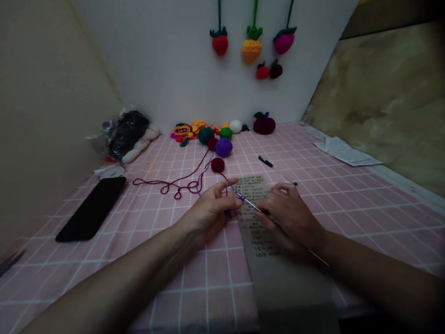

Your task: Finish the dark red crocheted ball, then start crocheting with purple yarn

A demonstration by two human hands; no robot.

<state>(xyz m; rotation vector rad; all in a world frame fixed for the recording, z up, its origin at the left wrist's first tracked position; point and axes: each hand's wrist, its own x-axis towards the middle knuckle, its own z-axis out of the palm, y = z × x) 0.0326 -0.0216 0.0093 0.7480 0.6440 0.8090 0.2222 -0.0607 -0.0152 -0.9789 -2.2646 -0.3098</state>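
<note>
My left hand (218,204) is closed on a small purple piece of crochet (227,215), its index finger stretched out with yarn running over it. In my right hand (290,213) is a thin metal crochet hook (251,204), whose tip meets purple loops by the left fingertips. The hook's rear end sticks out behind the right wrist. Purple yarn leads back to a purple ball (224,147). A dark red ball of yarn (217,165) lies just beyond the left hand. Beneath both hands is a cardboard sheet (267,273) with handwritten lines.
A black phone (91,208) lies at left, near a black plastic bag (129,132). Several yarn balls and crocheted pieces (182,131) sit along the wall, with a dark red crocheted fruit (264,124). A pen (266,161) and papers (347,150) are at right. Loose red yarn (167,185) trails leftward.
</note>
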